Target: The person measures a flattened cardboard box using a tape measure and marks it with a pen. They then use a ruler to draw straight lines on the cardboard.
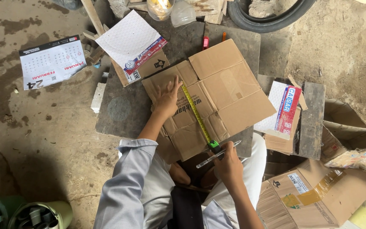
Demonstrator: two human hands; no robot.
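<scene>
Flattened cardboard box (210,95) lies on dark board (119,110), flaps spread, long axis running from near person toward upper right; yellow tape measure (196,113) stretched diagonally across it, green case (214,146) at near end; left hand (167,98) flat on cardboard, fingers spread, pinning tape's far end; right hand (228,163) curled shut around pen (217,155) beside case, fingertips hidden; box's near edge hidden behind arms; calendar (51,61) on floor, well apart.

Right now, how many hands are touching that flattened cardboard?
1 for certain. The left hand presses flat on the flattened cardboard beside the yellow tape measure. The right hand holds the tape's case and a pen at its near edge; contact there is unclear.
</scene>
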